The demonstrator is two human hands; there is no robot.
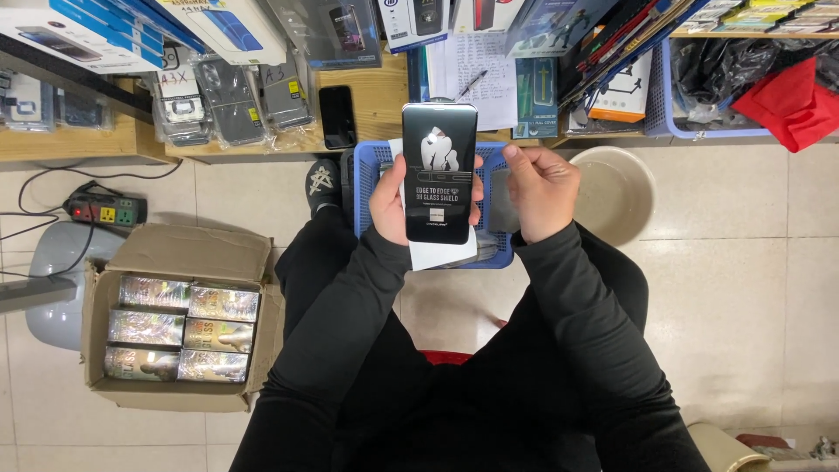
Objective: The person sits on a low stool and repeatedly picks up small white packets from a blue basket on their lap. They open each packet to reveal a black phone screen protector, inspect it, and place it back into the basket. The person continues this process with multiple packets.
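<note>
My left hand (390, 199) grips a tall black screen-protector package (439, 172) with white print, held upright over a blue plastic basket (370, 166). A white card (441, 252) sticks out below the package. My right hand (542, 190) is just right of the package, fingers curled, pinching a thin clear sheet (501, 199) at the package's edge. Both arms wear black sleeves.
An open cardboard box (179, 315) with several shiny packets sits on the tiled floor at left. A power strip (107, 211) lies further left. A beige bucket (616, 192) stands at right. A wooden shelf (376, 100) ahead holds phone cases, a black phone (336, 116) and boxes.
</note>
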